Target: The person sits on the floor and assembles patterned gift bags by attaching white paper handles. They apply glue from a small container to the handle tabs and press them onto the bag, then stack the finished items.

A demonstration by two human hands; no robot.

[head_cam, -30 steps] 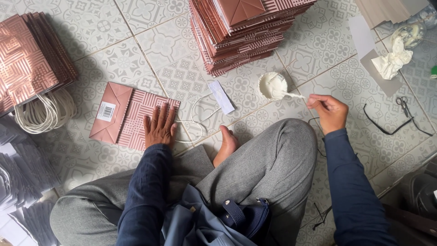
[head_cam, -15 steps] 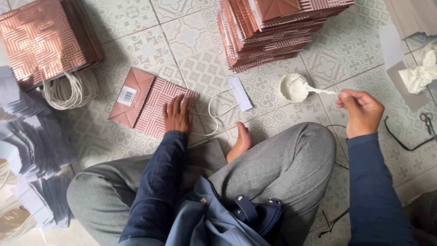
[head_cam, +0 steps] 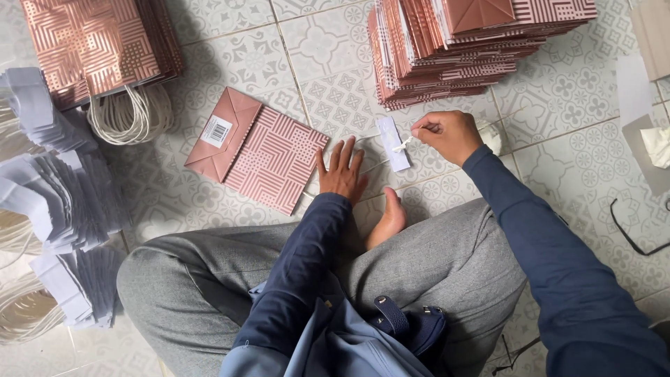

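I sit cross-legged on a patterned tile floor. My left hand lies flat, fingers spread, on the floor at the right edge of a flattened pink patterned paper bag. My right hand pinches a thin white stick, its tip touching a small white paper strip on the floor. A small white glue cup sits partly hidden behind that hand.
A tall stack of flat pink bags stands at the top right. Finished bags with white cord handles lie top left. Piles of pale paper strips and cord fill the left edge. My bare foot rests between my hands.
My right hand has moved left from the glue cup to the white paper strip, carrying the stick. My left hand stays pressed by the bag. The view has shifted.
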